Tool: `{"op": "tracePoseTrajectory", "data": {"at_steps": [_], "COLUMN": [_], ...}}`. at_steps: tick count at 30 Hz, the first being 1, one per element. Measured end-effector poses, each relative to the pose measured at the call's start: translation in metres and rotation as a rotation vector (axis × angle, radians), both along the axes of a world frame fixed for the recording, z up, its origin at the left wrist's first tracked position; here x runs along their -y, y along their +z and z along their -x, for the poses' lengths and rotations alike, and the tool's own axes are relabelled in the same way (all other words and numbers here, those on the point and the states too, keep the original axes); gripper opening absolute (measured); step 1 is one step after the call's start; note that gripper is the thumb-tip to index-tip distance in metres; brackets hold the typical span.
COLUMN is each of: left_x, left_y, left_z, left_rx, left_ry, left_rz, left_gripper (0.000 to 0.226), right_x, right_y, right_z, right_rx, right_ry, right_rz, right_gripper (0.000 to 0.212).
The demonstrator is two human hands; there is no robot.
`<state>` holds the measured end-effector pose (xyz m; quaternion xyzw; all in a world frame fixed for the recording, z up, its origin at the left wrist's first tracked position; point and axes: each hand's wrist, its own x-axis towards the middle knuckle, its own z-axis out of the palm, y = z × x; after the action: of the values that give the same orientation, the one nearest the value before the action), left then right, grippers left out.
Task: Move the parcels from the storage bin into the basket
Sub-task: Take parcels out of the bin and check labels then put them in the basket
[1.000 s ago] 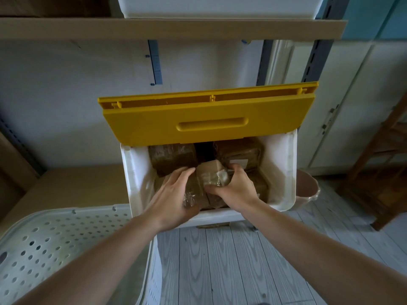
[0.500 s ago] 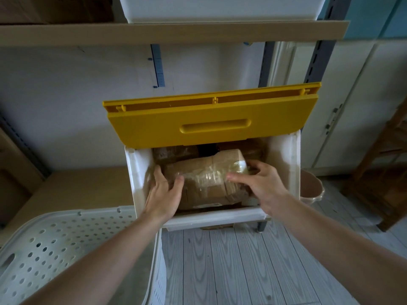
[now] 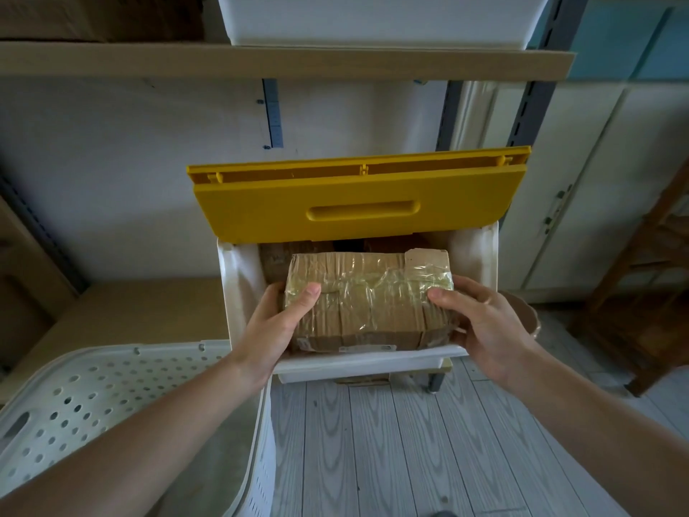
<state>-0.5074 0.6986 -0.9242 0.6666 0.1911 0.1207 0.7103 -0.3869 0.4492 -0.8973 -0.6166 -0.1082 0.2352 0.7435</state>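
Observation:
A brown cardboard parcel (image 3: 367,298) wrapped in clear tape is lifted above the front rim of the white storage bin (image 3: 475,270). My left hand (image 3: 274,322) grips its left end, thumb on top. My right hand (image 3: 484,322) grips its right end, fingers curled round the edge. The bin's yellow lid (image 3: 358,197) stands flipped up behind. More brown parcels (image 3: 274,257) lie in shadow deeper in the bin, mostly hidden. The white perforated basket (image 3: 112,389) stands at the lower left, under my left forearm.
A wooden shelf board (image 3: 283,57) runs overhead with a white bin (image 3: 376,20) on it. A low wooden shelf surface (image 3: 141,311) lies left of the storage bin. Grey plank floor (image 3: 391,449) is below. A wooden frame (image 3: 641,285) stands at the right.
Both hands went from reaching among the parcels to gripping one parcel by its ends. It has risen out of the bin and come toward me.

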Motion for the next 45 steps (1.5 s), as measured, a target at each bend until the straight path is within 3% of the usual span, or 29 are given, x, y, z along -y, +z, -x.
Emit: {"op": "tracePoseTrajectory", "data": {"at_steps": [6, 13, 16, 23, 29, 36, 41, 45], "left_x": [-0.005, -0.018, -0.028, -0.068, -0.093, -0.120, -0.141, -0.158], "left_y": [0.014, 0.030, 0.034, 0.043, 0.044, 0.037, 0.029, 0.022], "left_z": [0.030, 0.064, 0.082, 0.123, 0.163, 0.201, 0.211, 0.206], "left_rx": [0.118, 0.246, 0.244, 0.230, 0.229, 0.260, 0.254, 0.196], "left_ry": [0.077, 0.224, 0.255, 0.461, 0.591, 0.699, 0.770, 0.818], "left_rz": [-0.027, -0.169, -0.181, -0.110, -0.092, -0.121, -0.055, 0.019], "left_gripper": [0.100, 0.062, 0.062, 0.060, 0.068, 0.048, 0.033, 0.021], "right_x": [-0.015, -0.046, -0.067, -0.134, -0.184, -0.241, -0.265, -0.273], "right_y": [0.002, 0.001, 0.004, 0.017, 0.033, 0.033, 0.026, 0.018], "right_z": [0.014, 0.038, 0.045, 0.079, 0.102, 0.129, 0.133, 0.124], "right_rx": [0.035, -0.002, -0.016, 0.014, 0.106, -0.023, -0.126, -0.231], "right_ry": [0.047, 0.259, 0.319, 0.361, 0.360, 0.371, 0.440, 0.410], "right_rz": [0.036, 0.084, 0.081, 0.065, 0.029, -0.079, -0.080, -0.120], "right_gripper": [0.067, 0.066, 0.075, 0.059, 0.059, 0.074, 0.029, 0.036]}}
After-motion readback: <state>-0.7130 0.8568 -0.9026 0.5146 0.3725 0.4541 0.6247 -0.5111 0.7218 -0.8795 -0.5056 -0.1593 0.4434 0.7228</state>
